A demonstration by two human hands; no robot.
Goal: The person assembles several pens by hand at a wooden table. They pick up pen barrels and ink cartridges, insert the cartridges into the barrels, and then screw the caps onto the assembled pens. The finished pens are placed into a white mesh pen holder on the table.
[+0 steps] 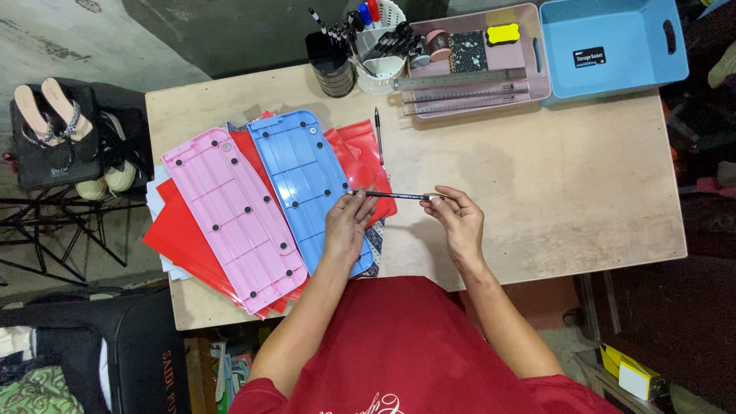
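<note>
A thin black pen [397, 196] is held level between both hands above the wooden table [537, 184]. My left hand [349, 224] pinches its left end, over the blue plastic board [307, 180]. My right hand [454, 218] grips its right end over bare wood. Beside the blue board lies a pink plastic board [234, 215]. Both boards rest on red sheets [180, 230] and some paper.
A second pen [379, 134] lies on the table near the red sheets. At the back stand a black pen cup [331, 65], a white holder of markers [379, 38], a pink tray [537, 54] with rulers and a blue basket [613, 46]. Sandals [54, 115] sit left.
</note>
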